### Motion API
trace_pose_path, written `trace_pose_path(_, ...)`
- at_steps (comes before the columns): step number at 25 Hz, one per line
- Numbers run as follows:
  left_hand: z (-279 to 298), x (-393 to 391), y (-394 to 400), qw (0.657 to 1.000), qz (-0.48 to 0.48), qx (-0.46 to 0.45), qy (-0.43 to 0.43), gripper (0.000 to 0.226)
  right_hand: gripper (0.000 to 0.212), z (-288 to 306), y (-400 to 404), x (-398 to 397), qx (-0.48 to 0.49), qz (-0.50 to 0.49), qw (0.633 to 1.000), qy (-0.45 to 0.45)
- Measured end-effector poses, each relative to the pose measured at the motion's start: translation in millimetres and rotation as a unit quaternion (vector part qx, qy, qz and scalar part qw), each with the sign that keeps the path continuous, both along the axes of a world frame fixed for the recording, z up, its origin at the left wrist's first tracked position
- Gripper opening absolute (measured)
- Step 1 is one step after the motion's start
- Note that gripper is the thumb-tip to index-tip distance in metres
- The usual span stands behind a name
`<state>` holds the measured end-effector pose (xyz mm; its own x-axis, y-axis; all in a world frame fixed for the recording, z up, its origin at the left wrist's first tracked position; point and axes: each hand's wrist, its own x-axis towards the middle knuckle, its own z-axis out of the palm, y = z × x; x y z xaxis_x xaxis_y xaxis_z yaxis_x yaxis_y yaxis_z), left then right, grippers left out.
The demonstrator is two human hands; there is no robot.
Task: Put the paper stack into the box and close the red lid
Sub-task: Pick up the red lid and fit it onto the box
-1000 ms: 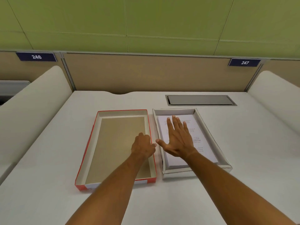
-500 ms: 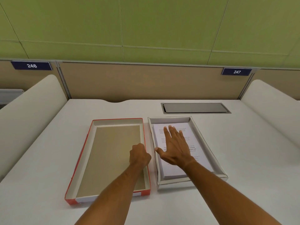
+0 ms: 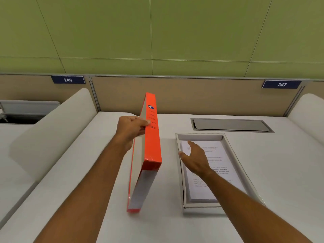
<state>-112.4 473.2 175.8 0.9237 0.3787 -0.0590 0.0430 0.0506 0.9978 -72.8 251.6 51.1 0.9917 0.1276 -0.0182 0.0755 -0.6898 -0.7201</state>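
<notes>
The left hand (image 3: 132,128) grips the long edge of the red cardboard lid (image 3: 149,148), thumb on its outer side wall and fingers tucked behind. The lid stands on edge, tipped nearly upright, with its open inside facing left; its near end is blurred, low by the white table (image 3: 289,163). Just beside it to the right, the shallow white cardboard box (image 3: 233,151) lies flat on the table with the white printed paper stack (image 3: 219,165) inside. The right hand (image 3: 194,158) is open, fingers spread loosely, holding nothing, above the stack's left part; whether it touches the paper cannot be told.
</notes>
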Motion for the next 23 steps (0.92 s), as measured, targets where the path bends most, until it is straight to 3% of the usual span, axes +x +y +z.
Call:
trace_pose_path(3,24.3,-18.1,20.7,0.988,-0.022,-0.154,-0.022,0.013,0.051,0.4,7.3,3.6,0.152,-0.054,0.98,0.119)
trace_pose_path(5,33.4,-30.5,31.3,0.969,-0.077,-0.234,-0.012,0.02,0.041,-4.4,10.3,-2.7,0.254,-0.063,0.935,0.238)
trace_pose_path(7,35.9,-39.1,40.3,0.96,-0.115,-0.255,0.004,0.029,0.035,-10.5,13.6,-13.1,0.352,-0.047,0.873,0.336)
trace_pose_path(10,23.8,-41.7,52.0,0.959,-0.121,-0.255,0.034,0.036,0.039,-15.7,16.3,-13.0,0.47,-0.047,0.804,0.36)
trace_pose_path(14,-7.4,-40.1,70.8,0.96,-0.095,-0.248,0.089,0.027,0.042,-7.5,-5.2,-2.4,0.488,-0.066,0.808,0.325)
trace_pose_path(18,-38.8,-26.6,82.4,0.982,-0.087,-0.135,0.1,0.028,0.043,-1.3,-42.3,5.5,0.487,-0.089,0.819,0.291)
trace_pose_path(23,-63.6,-3.0,51.3,0.978,-0.128,-0.049,0.155,0.048,0.047,8.0,-88.9,13.8,0.456,-0.126,0.844,0.252)
